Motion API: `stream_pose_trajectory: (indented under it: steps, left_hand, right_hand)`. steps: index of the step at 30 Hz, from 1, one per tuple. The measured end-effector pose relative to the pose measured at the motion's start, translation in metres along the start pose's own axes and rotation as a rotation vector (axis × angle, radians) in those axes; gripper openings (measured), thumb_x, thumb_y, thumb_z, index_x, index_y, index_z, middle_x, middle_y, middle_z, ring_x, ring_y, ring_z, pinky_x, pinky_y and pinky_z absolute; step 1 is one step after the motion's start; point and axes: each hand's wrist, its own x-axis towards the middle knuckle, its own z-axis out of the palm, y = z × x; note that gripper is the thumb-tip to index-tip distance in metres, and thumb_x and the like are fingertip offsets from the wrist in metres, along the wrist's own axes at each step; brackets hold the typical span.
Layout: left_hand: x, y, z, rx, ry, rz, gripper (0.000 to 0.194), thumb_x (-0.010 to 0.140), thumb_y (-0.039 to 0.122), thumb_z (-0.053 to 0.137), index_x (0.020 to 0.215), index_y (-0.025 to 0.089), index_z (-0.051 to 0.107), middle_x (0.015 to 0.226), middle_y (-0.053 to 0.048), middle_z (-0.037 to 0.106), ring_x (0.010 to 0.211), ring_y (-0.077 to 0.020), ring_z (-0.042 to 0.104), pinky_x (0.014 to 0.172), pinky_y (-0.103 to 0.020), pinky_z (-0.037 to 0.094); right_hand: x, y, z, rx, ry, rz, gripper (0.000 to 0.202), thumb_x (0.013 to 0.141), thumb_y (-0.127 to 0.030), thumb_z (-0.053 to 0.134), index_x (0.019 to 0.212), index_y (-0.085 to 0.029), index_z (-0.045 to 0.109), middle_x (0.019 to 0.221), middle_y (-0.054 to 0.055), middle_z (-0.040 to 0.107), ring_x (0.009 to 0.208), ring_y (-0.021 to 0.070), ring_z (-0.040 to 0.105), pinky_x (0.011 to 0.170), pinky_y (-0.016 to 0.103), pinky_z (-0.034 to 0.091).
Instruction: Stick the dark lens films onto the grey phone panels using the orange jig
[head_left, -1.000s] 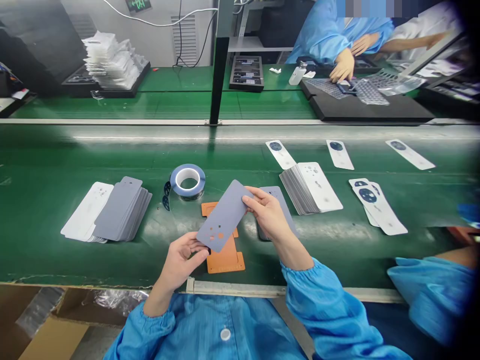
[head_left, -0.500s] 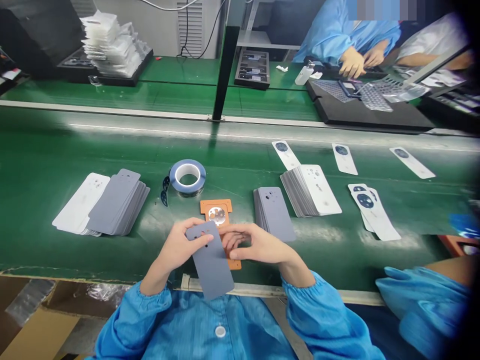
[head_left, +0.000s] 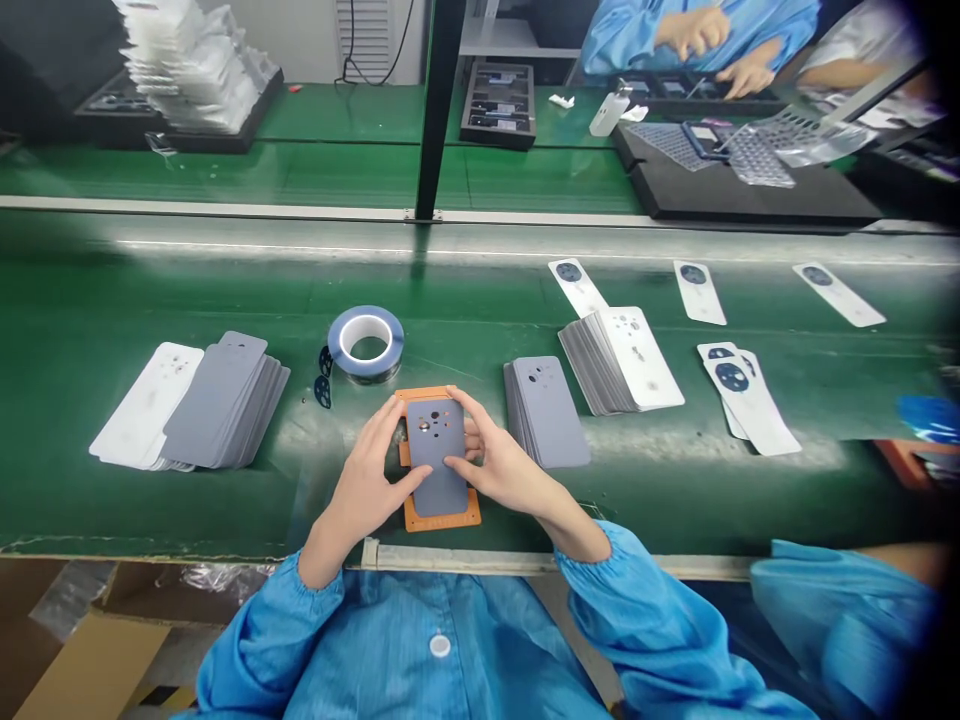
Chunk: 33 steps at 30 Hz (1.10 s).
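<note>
A grey phone back panel with camera holes lies over an orange jig, its long side running toward my body. My left hand grips the left edge, thumb on the panel's face and fingers by its upper left corner. From the other side my right hand holds the right edge, thumb on the face and index finger at the top corner. Just beyond sits a roll of blue tape, with dark lens-shaped stickers at its left.
Stacks of grey panels and white panels lie at left. More grey panels and white panels stand right of the jig. White panels with dark circles lie farther right. Across a rail, a co-worker's hands work.
The grey panel has moved from a tilted position near the table edge onto the orange jig and lined up with it. My right hand has closed in on its right edge.
</note>
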Motion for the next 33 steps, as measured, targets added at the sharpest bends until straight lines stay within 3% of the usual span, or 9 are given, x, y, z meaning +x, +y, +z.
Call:
stream_pose_trajectory:
  steps: [4,7,9,12,17,22,27,30,33]
  left_hand:
    - [-0.001,-0.005,0.002,0.118,-0.087,0.022,0.088,0.093,0.034,0.067,0.164,0.033,0.014,0.172,-0.011,0.020,0.157,-0.0312,0.022,0.125,-0.053,0.028]
    - [-0.001,-0.007,0.002,0.194,-0.126,0.033,0.095,0.092,0.031,0.067,0.165,0.031,0.005,0.174,-0.011,0.006,0.159,-0.0336,0.012,0.125,-0.056,0.027]
    - [0.000,-0.006,0.002,0.257,-0.156,0.071,0.089,0.093,0.030,0.063,0.165,0.030,0.011,0.174,-0.010,0.001,0.160,-0.0358,0.006,0.124,-0.060,0.026]
    - [0.000,-0.003,0.006,0.368,-0.225,0.135,0.074,0.092,0.024,0.057,0.161,0.026,0.031,0.173,-0.009,0.014,0.160,-0.0369,0.006,0.123,-0.064,0.023]
    - [0.004,0.004,0.014,0.449,-0.244,0.139,0.076,0.081,0.018,0.056,0.155,0.017,0.040,0.168,-0.009,0.031,0.159,-0.0369,0.011,0.125,-0.064,0.017]
    - [0.007,0.010,0.015,0.436,-0.223,0.118,0.078,0.078,0.020,0.059,0.154,0.017,0.041,0.167,-0.011,0.032,0.158,-0.0385,0.012,0.125,-0.066,0.017]
    - [0.007,0.009,0.010,0.287,-0.209,0.081,0.058,0.087,0.025,0.059,0.145,0.021,0.052,0.164,-0.010,0.040,0.158,-0.0358,0.018,0.124,-0.068,0.017]
    - [0.003,0.008,0.008,0.082,-0.074,0.017,0.046,0.094,0.029,0.058,0.139,0.023,0.056,0.160,-0.012,0.045,0.154,-0.0325,0.030,0.123,-0.061,0.027]
    - [-0.002,0.007,0.003,-0.186,0.148,-0.137,0.039,0.098,0.037,0.056,0.134,0.021,0.059,0.145,-0.015,0.061,0.134,-0.0287,0.057,0.108,-0.046,0.049]
  right_hand:
    - [0.001,0.006,0.002,-0.257,0.057,-0.026,0.084,0.089,-0.019,0.062,0.160,-0.032,0.020,0.136,0.012,0.060,0.114,0.0265,0.066,0.097,0.047,0.057]
    - [0.003,0.007,0.001,-0.590,0.116,-0.087,0.086,0.084,-0.019,0.066,0.159,-0.029,0.025,0.149,0.015,0.048,0.139,0.0345,0.047,0.114,0.057,0.043]
    - [0.004,0.009,0.002,-0.758,0.134,-0.116,0.091,0.084,-0.023,0.067,0.162,-0.025,0.020,0.162,0.017,0.032,0.153,0.0386,0.025,0.120,0.060,0.034]
    - [0.002,0.016,0.007,-0.907,0.122,-0.111,0.091,0.087,-0.029,0.062,0.165,-0.018,0.014,0.172,0.017,0.012,0.158,0.0403,0.007,0.122,0.063,0.027]
    - [0.001,0.020,0.016,-1.017,0.051,-0.121,0.074,0.090,-0.025,0.050,0.161,-0.013,0.032,0.169,0.011,0.028,0.157,0.0401,0.013,0.123,0.065,0.020]
    - [0.003,0.016,0.021,-1.043,0.109,-0.108,0.073,0.089,-0.025,0.051,0.160,-0.016,0.037,0.167,0.009,0.033,0.155,0.0404,0.022,0.122,0.068,0.019]
    - [-0.008,0.026,0.038,-1.031,0.269,-0.046,0.061,0.094,-0.024,0.048,0.154,-0.015,0.045,0.163,0.018,0.038,0.152,0.0401,0.031,0.121,0.066,0.025]
    - [-0.018,0.021,0.048,-0.924,0.322,-0.021,0.056,0.096,-0.027,0.050,0.151,-0.016,0.047,0.150,0.020,0.055,0.145,0.0391,0.043,0.119,0.067,0.030]
    - [-0.029,-0.001,0.052,-0.747,0.317,-0.112,0.052,0.097,-0.029,0.051,0.148,-0.019,0.050,0.148,0.018,0.057,0.142,0.0373,0.049,0.119,0.068,0.031]
